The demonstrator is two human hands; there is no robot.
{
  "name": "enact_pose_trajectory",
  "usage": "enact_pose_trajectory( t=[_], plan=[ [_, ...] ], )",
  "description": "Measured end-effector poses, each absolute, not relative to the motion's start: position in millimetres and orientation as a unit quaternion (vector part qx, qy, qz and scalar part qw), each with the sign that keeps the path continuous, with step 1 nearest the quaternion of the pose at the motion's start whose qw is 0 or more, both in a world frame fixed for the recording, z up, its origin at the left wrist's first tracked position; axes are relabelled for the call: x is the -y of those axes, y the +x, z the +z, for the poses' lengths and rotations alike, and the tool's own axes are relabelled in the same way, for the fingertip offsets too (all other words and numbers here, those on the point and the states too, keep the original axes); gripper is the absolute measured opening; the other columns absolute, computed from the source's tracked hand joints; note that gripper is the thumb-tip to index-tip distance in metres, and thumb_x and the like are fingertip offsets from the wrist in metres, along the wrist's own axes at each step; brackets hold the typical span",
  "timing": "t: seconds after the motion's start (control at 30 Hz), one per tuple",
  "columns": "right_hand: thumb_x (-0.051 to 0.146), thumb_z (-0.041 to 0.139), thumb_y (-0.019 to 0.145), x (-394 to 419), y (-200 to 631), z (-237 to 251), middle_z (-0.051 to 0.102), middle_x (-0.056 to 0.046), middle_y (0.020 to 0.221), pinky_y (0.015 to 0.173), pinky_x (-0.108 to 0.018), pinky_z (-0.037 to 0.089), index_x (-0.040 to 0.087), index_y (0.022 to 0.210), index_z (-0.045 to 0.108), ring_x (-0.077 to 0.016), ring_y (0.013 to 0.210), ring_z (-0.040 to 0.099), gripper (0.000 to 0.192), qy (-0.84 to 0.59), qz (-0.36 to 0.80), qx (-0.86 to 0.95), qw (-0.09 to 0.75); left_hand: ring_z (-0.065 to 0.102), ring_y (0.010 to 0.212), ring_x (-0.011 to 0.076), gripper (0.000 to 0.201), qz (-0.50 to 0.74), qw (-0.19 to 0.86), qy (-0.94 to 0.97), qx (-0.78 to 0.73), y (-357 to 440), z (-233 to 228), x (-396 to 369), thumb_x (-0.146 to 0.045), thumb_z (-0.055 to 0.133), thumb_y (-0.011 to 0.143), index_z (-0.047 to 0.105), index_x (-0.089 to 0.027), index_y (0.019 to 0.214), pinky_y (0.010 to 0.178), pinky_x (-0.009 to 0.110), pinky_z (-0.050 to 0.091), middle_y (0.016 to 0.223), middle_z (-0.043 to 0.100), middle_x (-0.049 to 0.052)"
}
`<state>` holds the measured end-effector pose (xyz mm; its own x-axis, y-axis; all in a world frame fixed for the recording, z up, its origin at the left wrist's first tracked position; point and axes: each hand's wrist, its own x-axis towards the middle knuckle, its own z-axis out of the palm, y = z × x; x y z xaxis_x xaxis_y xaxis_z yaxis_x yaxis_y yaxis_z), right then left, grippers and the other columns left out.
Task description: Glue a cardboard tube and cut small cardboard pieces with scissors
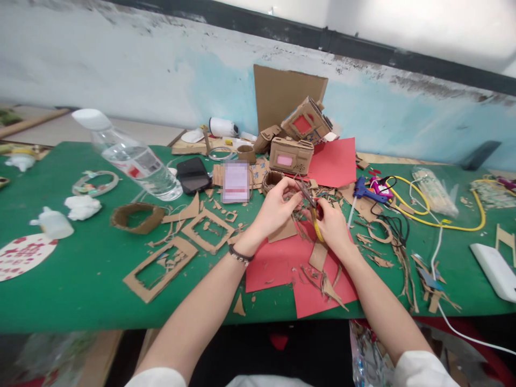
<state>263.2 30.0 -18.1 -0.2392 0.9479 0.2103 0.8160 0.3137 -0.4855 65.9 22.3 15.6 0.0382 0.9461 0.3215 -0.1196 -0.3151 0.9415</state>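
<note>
two hands meet: right hand fingers clamp yellow scissors, blades pointing up-left; left hand fingers pinch cardboard scrap.

A craft workshop is shown, of a makeshift kind. A table covered in green cloth is strewn with cardboard frames, offcuts and red paper sheets. Small cardboard models are stacked at the far edge against a worn, peeling blue-and-white wall. A blue hot glue gun and tangled yellow cable are seen on the right, a plastic water bottle on the left.
</note>
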Motion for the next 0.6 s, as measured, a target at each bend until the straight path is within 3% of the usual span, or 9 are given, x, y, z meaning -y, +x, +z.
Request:
enact_pose_trajectory(
  t=[0.33,0.6],
  plan=[
    [0.061,0.059,0.107,-31.9,267.6,-19.2,0.078,-0.007,0.088,0.067,-0.033,0.035,0.025,0.113,0.070,-0.0274,0.079,0.071,0.038,-0.576,0.111,0.778,0.224,0.070,0.082,0.0146,0.012,0.573,0.425,0.587,-0.382,62.7,18.0,-19.6,-0.029,0.070,0.100,0.064,-0.019,0.104,0.073,0.026,0.060,0.100,0.072,0.004],
    [0.065,0.060,0.107,-35.7,271.0,-22.8,0.083,-0.009,0.095,0.067,-0.033,0.030,0.025,0.119,0.077,-0.0282,0.080,0.073,0.046,-0.585,0.040,0.783,0.209,0.069,0.082,0.0151,0.012,0.553,0.410,0.605,-0.400,58.4,14.6,-23.5,-0.029,0.070,0.100,0.067,-0.019,0.106,0.071,0.026,0.060,0.101,0.072,0.004]
  ],
)
